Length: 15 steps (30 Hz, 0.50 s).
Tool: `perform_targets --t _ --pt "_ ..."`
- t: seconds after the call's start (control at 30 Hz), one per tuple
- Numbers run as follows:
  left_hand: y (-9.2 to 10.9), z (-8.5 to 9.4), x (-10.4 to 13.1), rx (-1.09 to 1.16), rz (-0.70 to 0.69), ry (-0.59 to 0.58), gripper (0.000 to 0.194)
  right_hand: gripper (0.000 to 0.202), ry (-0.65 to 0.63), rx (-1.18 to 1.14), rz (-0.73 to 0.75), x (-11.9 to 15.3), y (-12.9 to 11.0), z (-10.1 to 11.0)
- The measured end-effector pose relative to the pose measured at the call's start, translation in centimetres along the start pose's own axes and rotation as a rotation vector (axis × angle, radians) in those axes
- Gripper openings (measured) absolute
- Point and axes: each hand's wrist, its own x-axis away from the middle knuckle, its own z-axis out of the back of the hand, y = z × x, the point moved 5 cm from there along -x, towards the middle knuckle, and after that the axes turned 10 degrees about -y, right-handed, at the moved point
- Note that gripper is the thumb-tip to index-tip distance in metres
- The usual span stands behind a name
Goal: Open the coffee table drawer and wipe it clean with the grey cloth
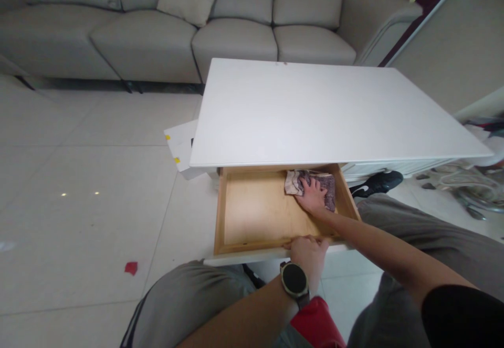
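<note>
A pulled-out wooden drawer [255,206] sticks out from under the white tabletop toward me. My left hand [309,259], with a dark round watch on its wrist, is closed over the top edge of the drawer's front panel. Inside the drawer, my right hand [313,196] lies on a brown and cream patterned cloth [328,185] near the back right corner. Its fingers are spread and press the cloth against the drawer bottom. Part of the cloth is hidden under that hand.
The white table [315,112] stands between me and a grey sofa [236,38]. A white box-like object [183,146] with yellow marks is by the table's left side. A red scrap [131,267] lies on the tiled floor, and a red object [317,324] is between my legs. Coiled hoses [480,185] lie at right.
</note>
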Motion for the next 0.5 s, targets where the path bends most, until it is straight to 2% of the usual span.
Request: perform_targets --t 0.1,0.2,0.27,0.43,0.5 --pt "-0.1 -0.2 -0.2 0.02 -0.003 -0.019 0.04 0.08 -0.055 -0.018 0.065 0.4 -1.8 -0.1" --pt "-0.2 -0.2 -0.3 0.048 -0.011 -0.04 0.039 0.081 -0.122 -0.051 0.21 0.7 -5.0 0.3" --pt "-0.2 -0.1 -0.2 0.076 0.001 -0.042 0.037 0.083 -0.178 -0.088 0.321 0.9 -8.3 0.5" --pt "-0.3 -0.7 -0.4 0.169 0.042 -0.036 0.036 0.092 -0.303 -0.192 0.635 1.8 -19.0 0.7" --pt "-0.3 -1.0 -0.7 0.206 0.038 -0.006 0.04 0.094 -0.322 -0.206 0.751 2.4 -22.5 0.7"
